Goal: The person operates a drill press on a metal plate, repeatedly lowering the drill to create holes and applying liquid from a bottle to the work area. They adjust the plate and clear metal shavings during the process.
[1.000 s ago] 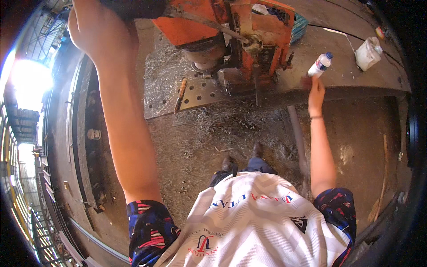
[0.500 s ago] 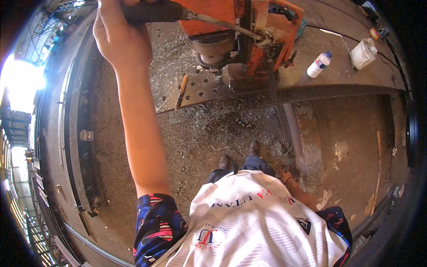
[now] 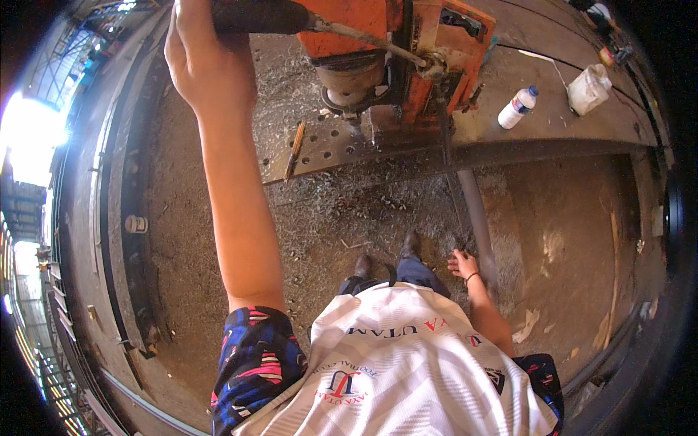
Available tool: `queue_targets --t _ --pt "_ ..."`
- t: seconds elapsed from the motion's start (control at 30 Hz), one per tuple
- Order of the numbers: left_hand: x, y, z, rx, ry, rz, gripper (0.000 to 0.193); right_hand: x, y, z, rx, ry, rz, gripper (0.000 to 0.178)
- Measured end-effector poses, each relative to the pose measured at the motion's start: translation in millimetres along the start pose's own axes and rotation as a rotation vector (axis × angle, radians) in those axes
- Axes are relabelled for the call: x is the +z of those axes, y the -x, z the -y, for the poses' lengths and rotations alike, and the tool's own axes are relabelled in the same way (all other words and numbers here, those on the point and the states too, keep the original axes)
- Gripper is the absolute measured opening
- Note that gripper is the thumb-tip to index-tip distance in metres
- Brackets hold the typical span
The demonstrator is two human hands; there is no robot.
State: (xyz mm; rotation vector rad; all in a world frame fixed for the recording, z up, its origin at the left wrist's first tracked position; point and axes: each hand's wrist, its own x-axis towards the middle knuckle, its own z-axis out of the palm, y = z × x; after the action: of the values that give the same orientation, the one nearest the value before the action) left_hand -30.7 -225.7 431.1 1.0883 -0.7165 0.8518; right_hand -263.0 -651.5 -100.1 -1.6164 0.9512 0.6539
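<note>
the left hand [image 3: 211, 65] is wrapped around the black grip [image 3: 262, 17] of a long lever [image 3: 371, 42], its fingers partly cut off by the view's upper edge; holding the outer end probably gives leverage at the hub [image 3: 432, 65] of the orange machine [image 3: 345, 29]. the right hand [image 3: 462, 264] holds nothing, fingers loosely spread beside the right leg, perhaps just resting. the machine sits by the near edge of a perforated plate [image 3: 275, 170], and a thin wooden stick [image 3: 294, 151] lies left of it, reaching that edge. rightward, on the steel surface [image 3: 556, 125], a white bottle [image 3: 516, 109] stands nearer the front edge than the white jug [image 3: 589, 90], both apparently kept clear of the lever. metal shavings [image 3: 363, 195] litter the brown floor [image 3: 185, 291], and glaring daylight enters at far left.
</note>
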Motion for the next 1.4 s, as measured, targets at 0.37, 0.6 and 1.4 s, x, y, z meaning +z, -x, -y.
queue_targets --t 0.37,0.6,1.4 --pt "232 69 106 0.301 -0.767 -0.148 0.016 -111 -11 -140 0.058 -0.158 -0.048 0.052" --pt "418 220 245 0.064 -0.949 0.722 0.020 -120 48 -89 0.114 0.088 -0.238 0.058" --pt "381 219 222 -0.047 -0.766 1.074 0.018 -150 -123 111 -0.533 -0.235 -0.236 0.045"
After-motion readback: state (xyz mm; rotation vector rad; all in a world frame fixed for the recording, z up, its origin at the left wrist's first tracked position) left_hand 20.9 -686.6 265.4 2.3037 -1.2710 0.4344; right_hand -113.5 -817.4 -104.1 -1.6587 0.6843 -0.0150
